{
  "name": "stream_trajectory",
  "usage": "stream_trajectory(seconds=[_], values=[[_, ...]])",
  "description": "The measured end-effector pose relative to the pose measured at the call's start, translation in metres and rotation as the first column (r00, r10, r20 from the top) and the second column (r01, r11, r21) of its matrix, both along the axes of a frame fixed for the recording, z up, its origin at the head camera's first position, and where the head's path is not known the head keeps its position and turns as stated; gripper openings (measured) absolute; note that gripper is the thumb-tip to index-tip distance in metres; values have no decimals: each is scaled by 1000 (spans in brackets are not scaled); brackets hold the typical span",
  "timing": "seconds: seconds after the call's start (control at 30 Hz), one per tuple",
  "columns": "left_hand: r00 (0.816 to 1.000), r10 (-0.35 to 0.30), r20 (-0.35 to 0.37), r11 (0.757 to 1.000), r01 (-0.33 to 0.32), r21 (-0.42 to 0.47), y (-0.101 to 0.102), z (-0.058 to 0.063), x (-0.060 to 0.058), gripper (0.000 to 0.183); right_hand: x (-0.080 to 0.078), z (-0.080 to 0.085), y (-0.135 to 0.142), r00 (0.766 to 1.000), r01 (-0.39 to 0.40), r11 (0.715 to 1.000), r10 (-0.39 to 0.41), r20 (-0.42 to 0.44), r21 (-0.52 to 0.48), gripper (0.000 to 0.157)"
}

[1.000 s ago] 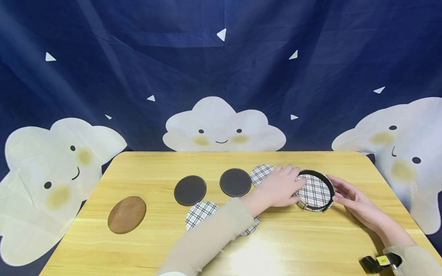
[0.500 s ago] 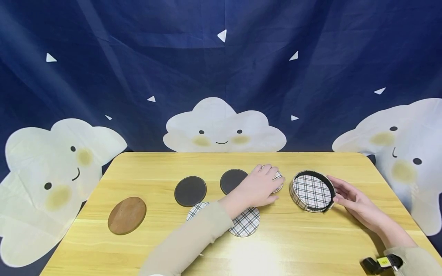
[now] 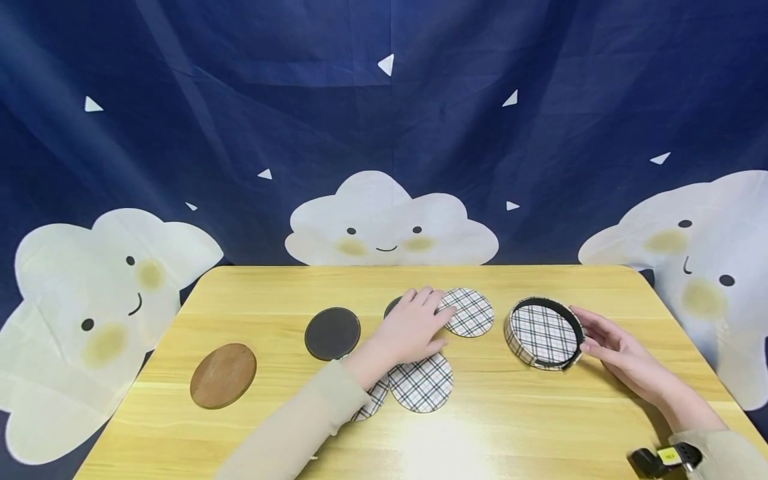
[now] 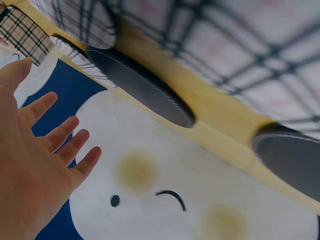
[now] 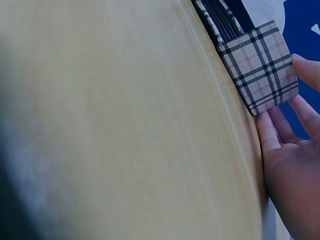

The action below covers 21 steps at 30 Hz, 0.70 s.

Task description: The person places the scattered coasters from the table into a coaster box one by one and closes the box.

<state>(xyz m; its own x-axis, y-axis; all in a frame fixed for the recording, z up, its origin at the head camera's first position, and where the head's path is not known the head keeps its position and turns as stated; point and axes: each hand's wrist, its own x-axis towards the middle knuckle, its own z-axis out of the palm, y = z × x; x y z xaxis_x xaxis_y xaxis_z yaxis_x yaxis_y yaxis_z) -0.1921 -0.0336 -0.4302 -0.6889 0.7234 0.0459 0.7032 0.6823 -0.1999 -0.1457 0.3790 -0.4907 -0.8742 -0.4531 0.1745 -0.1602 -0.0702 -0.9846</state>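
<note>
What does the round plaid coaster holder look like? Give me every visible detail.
The round plaid coaster holder sits open side up on the right part of the wood-grain table. Its leather-like wall is pale outside with black and thin red lines, black inside. A gap in the wall exposes dark layered edges. A plaid coaster shows inside; the right hand holds its right side.

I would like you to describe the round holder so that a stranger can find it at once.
On the pale wooden table, go to the right side, where the right hand holds something. It is the round plaid holder. Unlike the flat discs to its left, it has a raised wall, plaid on the outside and black on the inside.
</note>
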Motion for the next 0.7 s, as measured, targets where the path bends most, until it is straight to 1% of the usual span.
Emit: stream_trajectory(seconds=[0.1, 0.2, 0.33, 0.5, 0.7], values=[[1000, 26, 11, 1000, -26, 10, -11, -2, 1, 58, 0, -1, 0, 1000, -2, 1000, 2, -4, -2, 65], [998, 46, 39, 998, -48, 37, -21, -5, 0, 59, 0, -1, 1, 1000, -2, 1000, 2, -6, 1, 67], [996, 72, 55, 996, -74, 42, -34, -9, 0, 60, 1, -3, 3, 1000, -3, 1000, 3, -8, 0, 67], [994, 103, 45, 993, -105, 55, -51, -14, 2, 61, 0, -3, 3, 1000, -6, 1000, 6, 5, -7, 66], [990, 139, 25, 987, -140, 83, -72, -23, 5, 60, 0, -3, 2, 1000, 1, 1000, -1, 7, -1, 66]])
